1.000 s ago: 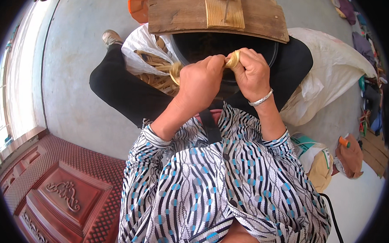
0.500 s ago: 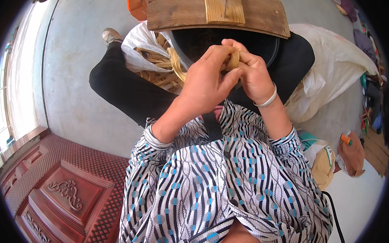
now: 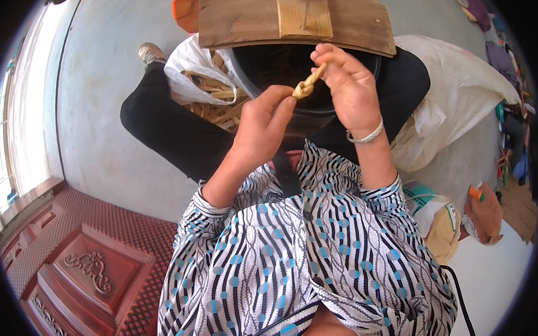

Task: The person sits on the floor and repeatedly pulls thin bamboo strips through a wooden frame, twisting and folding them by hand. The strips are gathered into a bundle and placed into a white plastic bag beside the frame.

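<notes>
A pale yellow-brown strip (image 3: pixel 305 90), tied in a knot near its middle, is stretched slantwise between my two hands. My left hand (image 3: pixel 262 119) is closed, thumb and forefinger pinching the knot's lower left end. Higher up, my right hand (image 3: pixel 350 82) grips the strip's twisted upper end between thumb and fingers. A pale bracelet (image 3: pixel 367 132) circles the right wrist. Both hands are above a dark round tub (image 3: pixel 271 64) between my legs; its inside is too dark to make out.
A wooden board (image 3: pixel 240 18) lies across the tub's far side. To its left, a white plastic bag (image 3: pixel 185 58) holds many tan strips (image 3: pixel 216 87). A large whitish sack (image 3: pixel 450 96) spreads to the right, and a carved red panel (image 3: pixel 100 265) lies lower left.
My hands have drawn apart, the left moving down and left. The loop between my fingers is now a tight knot, and the strip's loose end by my left hand no longer shows.
</notes>
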`<state>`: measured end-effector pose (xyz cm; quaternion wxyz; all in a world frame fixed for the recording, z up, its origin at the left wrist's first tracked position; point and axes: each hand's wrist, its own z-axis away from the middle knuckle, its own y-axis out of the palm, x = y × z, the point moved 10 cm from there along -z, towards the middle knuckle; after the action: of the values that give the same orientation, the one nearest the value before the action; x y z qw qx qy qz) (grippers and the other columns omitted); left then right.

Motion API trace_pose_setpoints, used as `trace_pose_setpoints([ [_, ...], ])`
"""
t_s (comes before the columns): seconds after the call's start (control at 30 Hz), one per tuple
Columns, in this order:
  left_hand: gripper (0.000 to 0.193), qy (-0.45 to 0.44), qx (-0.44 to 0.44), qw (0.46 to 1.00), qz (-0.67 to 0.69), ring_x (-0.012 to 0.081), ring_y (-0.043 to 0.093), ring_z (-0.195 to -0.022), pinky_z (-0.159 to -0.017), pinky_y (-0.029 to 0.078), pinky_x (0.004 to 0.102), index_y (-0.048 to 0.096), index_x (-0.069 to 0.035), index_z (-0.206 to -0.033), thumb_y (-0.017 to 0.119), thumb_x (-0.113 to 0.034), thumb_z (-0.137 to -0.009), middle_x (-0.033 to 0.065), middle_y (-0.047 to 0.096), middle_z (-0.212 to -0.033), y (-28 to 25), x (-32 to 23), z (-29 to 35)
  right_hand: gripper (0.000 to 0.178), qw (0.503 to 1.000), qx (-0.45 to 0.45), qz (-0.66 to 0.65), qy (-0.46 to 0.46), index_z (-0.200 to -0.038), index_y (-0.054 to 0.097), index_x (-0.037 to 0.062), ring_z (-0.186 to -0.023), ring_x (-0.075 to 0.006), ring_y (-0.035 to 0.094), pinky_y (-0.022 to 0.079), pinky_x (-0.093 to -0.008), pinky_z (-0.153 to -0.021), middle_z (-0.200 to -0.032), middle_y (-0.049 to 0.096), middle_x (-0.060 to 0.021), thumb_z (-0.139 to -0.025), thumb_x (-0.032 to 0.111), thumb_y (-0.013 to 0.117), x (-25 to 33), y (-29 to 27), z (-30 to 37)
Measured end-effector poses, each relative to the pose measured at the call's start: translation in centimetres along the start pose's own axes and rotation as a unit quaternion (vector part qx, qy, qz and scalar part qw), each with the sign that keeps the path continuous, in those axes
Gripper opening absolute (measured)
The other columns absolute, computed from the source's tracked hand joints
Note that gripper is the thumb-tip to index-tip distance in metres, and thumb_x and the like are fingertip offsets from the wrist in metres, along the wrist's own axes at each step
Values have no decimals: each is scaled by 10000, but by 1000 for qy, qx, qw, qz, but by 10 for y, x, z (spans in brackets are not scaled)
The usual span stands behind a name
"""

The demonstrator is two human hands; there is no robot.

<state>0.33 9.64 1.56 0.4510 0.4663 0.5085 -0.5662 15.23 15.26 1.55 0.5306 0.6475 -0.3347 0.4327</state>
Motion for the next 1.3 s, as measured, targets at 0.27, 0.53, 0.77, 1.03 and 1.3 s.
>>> trace_pose_setpoints([
  [0.27, 147, 244, -47, 926, -283, 287, 610, -605, -524, 468, 343, 636, -51, -943, 682, -47, -804, 103, 623, -753, 0, -50, 4, 271, 911, 81, 396, -87, -1109, 620, 11, -784, -89, 538, 467, -232, -708, -938, 619, -59, -883, 151, 675, 46, 24, 0],
  [0.53, 191, 210, -110, 913, -333, 285, 591, -527, -447, 429, 391, 548, -93, -718, 678, -199, -808, 56, 561, -577, 3, -34, -23, 235, 951, -3, 309, -6, -1125, 637, 19, -620, -46, 511, 433, -197, -558, -695, 597, 15, -914, 120, 640, 9, 13, 11],
  [0.77, 126, 143, 49, 941, -304, 343, 631, -748, -605, 481, 397, 648, -47, -943, 637, -143, -862, 137, 642, -844, 8, -24, -19, 254, 848, 124, 498, -134, -1090, 648, 59, -678, -152, 585, 463, -279, -641, -823, 651, -30, -857, 158, 675, 42, 26, 2],
  [1.03, 163, 17, 194, 965, -177, 187, 553, -629, -608, 458, 323, 642, 2, -942, 609, -154, -913, 119, 602, -733, 17, -10, -22, 134, 710, 322, 620, -87, -868, 580, 75, -759, -287, 612, 452, -392, -682, -766, 602, -78, -833, 183, 652, 30, 57, 12],
  [1.3, 251, 25, 162, 986, -27, 57, 474, -726, -631, 418, 234, 639, 54, -1055, 596, -166, -944, -21, 548, -740, 1, -34, -62, 119, 898, 177, 399, 65, -947, 636, 18, -638, -71, 555, 474, -245, -597, -722, 594, -1, -918, 116, 575, 53, 11, -33],
])
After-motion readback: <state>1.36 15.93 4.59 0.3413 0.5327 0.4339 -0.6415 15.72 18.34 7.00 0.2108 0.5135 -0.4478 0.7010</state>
